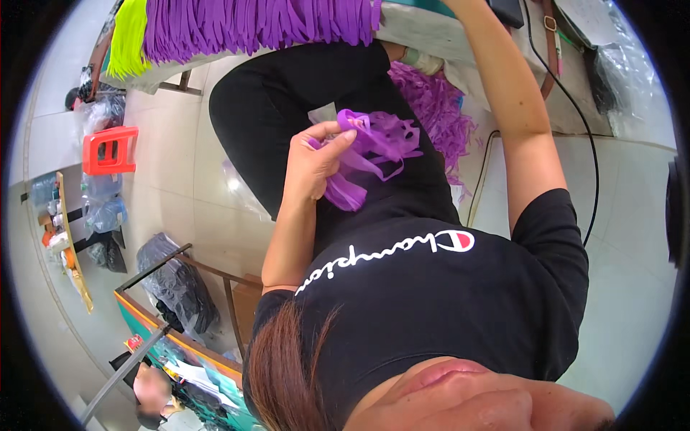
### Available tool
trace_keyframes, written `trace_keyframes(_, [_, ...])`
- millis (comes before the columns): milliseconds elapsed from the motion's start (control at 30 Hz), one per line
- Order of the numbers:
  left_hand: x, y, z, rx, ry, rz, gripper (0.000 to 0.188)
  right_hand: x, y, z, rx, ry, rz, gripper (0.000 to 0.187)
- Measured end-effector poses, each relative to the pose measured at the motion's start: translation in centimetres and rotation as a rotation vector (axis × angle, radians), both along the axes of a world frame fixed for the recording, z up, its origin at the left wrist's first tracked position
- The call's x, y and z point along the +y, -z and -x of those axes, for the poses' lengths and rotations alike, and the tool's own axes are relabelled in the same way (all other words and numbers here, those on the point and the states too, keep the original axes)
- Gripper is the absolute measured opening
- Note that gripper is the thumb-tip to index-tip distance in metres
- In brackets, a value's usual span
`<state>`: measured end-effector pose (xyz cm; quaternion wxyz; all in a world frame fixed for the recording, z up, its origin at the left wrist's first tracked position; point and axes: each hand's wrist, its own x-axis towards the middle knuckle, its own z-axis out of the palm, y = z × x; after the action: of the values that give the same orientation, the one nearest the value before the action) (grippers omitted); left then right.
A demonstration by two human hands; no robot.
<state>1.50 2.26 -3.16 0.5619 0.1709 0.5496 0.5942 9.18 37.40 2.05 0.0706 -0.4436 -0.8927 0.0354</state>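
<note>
My left hand (314, 164) is closed above my lap, with thumb and fingers pinching a bunch of thin purple fabric strips (346, 191). Some strips loop up over the fingertips; others hang below the palm or spread loosely across my dark trousers. My right forearm (507, 86) reaches up past the top edge, so the right hand is out of the picture. Along the table edge ahead hangs a dense row of purple strips (259, 25). A smaller bundle of yellow-green strips (129, 43) hangs at its left end.
A heap of purple strips (431, 108) lies low beyond my legs. To the left stands a red plastic stool (109, 151). A black cable (586, 118) curves down at the right. Behind to the left are a dark plastic bag (176, 284) and another person (152, 391) by a cluttered table.
</note>
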Motion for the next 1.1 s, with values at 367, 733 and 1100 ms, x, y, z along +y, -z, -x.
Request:
trace_keyframes(367, [0.4,-2.2,-1.5,-0.228,-0.06,-0.127,0.019,-17.3,2.4,-11.3,0.843,-0.678,1.634,0.03])
trace_keyframes(733, [0.4,-4.1,-2.6,-0.29,-0.037,-0.173,0.031,-20.4,4.4,-13.9,0.692,-0.542,1.828,0.044])
trace_keyframes(1100, [0.3,-4.1,-3.6,-0.103,-0.122,-0.143,0.03,-21.1,3.7,-12.9,0.724,-0.467,1.772,0.04])
